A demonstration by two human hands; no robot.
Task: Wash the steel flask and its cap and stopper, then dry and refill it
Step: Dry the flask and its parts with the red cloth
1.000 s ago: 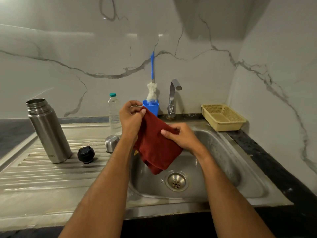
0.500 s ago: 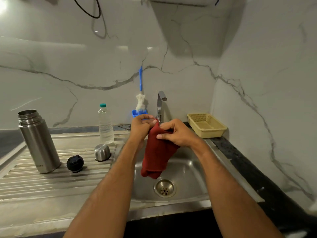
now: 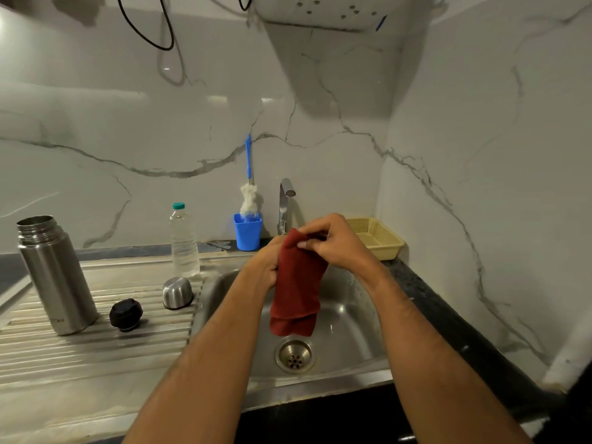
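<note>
A: Steel flask (image 3: 56, 277), upright and uncapped, at the far left of the draining board (image 3: 96, 350). Biggest piece, tallest, easiest to topple if knocked by an elbow.

B: Next down in size: red cloth (image 3: 296, 293), hanging folded over the sink basin (image 3: 349, 318). Left hand (image 3: 264, 272) curled round its side edge, right hand (image 3: 336, 241) pinching the top fold. Could slip into the basin and land wet on the drain (image 3: 294, 354); poor for drying then.

A: Water bottle (image 3: 184, 243) at the board's back edge, well apart from the flask. Probably for the refill.

B: Steel cap (image 3: 177, 292), mouth down at the board's right edge, just beside the basin. Could roll in if brushed.

A: Smallest: black stopper (image 3: 126, 315), between flask and cap. Slippery if damp.
</note>
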